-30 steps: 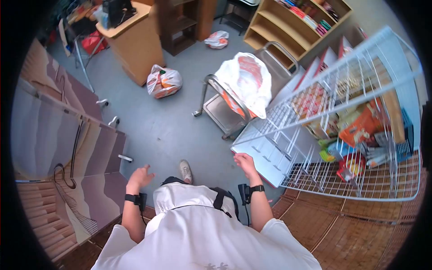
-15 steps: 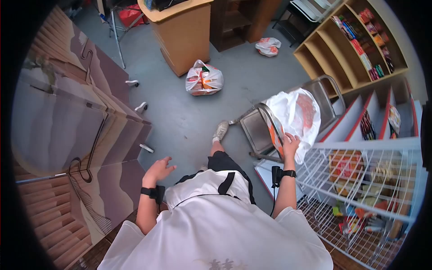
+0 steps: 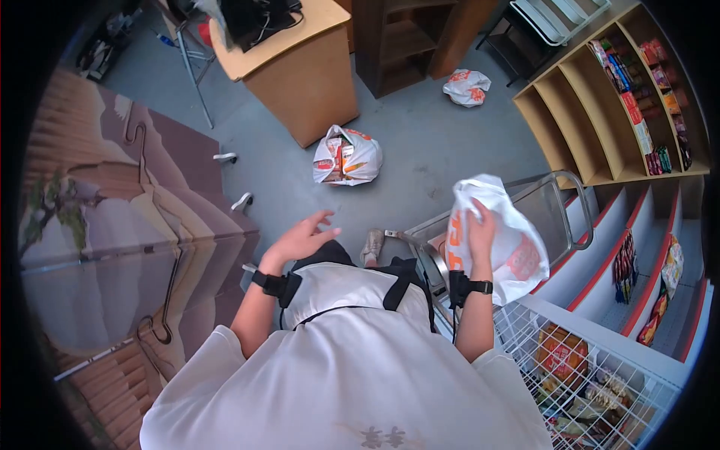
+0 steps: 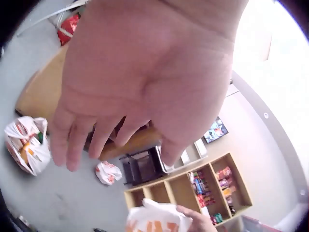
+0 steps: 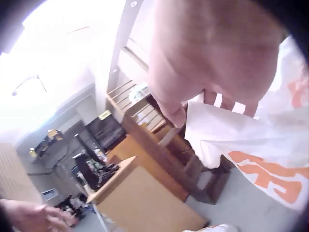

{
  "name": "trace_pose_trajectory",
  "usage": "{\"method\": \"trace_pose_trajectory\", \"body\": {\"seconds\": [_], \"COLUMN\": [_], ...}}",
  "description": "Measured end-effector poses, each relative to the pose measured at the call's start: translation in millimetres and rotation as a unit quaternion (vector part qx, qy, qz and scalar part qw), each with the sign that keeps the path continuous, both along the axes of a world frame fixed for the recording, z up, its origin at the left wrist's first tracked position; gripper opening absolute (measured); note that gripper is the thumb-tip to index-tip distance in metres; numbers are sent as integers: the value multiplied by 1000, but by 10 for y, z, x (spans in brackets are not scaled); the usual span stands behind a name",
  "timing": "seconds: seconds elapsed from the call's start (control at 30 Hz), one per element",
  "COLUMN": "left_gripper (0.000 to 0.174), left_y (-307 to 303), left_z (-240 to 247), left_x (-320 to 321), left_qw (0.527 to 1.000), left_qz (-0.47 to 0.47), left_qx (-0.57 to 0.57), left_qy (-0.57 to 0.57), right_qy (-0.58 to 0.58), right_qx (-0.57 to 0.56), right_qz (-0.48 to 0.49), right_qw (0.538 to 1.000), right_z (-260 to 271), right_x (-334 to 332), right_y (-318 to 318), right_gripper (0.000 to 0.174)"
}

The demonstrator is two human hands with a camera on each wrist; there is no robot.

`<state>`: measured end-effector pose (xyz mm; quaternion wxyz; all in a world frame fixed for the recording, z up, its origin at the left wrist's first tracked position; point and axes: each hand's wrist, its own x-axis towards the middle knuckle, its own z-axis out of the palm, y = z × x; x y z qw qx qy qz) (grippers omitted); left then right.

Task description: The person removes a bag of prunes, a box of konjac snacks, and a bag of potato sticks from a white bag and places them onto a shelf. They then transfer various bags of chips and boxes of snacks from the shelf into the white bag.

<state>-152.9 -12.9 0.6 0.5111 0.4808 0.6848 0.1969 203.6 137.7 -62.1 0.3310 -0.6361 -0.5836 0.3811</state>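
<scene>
In the head view my right hand grips the upper part of a white plastic bag with orange print. The right wrist view shows several of its fingers tucked behind the plastic, the thumb at the near edge. The bag is lifted at its top and overlaps a metal cart. My left hand hovers in front of my waist, its fingers spread and relaxed, holding nothing. Its palm fills the upper left wrist view.
Another stuffed plastic bag sits on the floor by a wooden desk, with a smaller one farther back. At right are a wooden shelf, red-edged shelves and a white wire basket. A folding screen stands left.
My right hand went from hanging free to reaching the bag on the cart, and now raises its top. The left hand rose and moved inward. My view turned right, toward the cart and shelves.
</scene>
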Motion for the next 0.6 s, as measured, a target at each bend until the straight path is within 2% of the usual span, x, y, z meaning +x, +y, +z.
{"method": "trace_pose_trajectory", "body": {"seconds": [0.07,0.1,0.13,0.2,0.27,0.33,0.37,0.4,0.43,0.47,0.53,0.57,0.6], "left_gripper": [64,66,69,66,63,59,51,51,49,47,45,46,46], "left_y": [475,719,943,1342,1679,2048,2231,2391,2463,2570,2948,3151,3337], "left_z": [28,43,36,-17,-207,-289,-307,-513,-907,-1172,-1318,-1404,-1520], "left_x": [178,276,344,402,331,206,118,21,-80,-187,-371,-456,-538], "left_qw": [999,991,971,979,985,990,978,976,981,981,980,983,984], "left_qz": [-5,57,118,79,38,-118,-123,-137,-155,-169,-175,-167,-159], "left_qx": [32,13,-8,-16,-17,1,-133,-133,-69,-3,12,31,47], "left_qy": [-33,-121,-208,-188,-168,-83,-104,-104,-97,-91,-92,-77,-62], "right_qy": [61,79,53,77,99,61,95,130,97,93,37,36,-39], "right_qx": [-11,-88,-70,-115,-99,-98,-121,-142,-52,-51,-147,-150,-122], "right_qz": [114,171,246,388,424,403,396,388,389,383,220,213,166], "right_qw": [991,978,965,911,895,908,905,901,915,918,964,965,978], "right_z": [182,342,280,462,274,274,278,277,206,237,280,256,186], "right_x": [-493,-764,-979,-1365,-1595,-1646,-1615,-1595,-1558,-1522,-1413,-1336,-1243], "right_y": [96,98,84,121,164,359,502,670,834,980,1236,1328,1382], "right_gripper": [31,32,33,34,37,36,35,34,35,35,35,35,32]}}
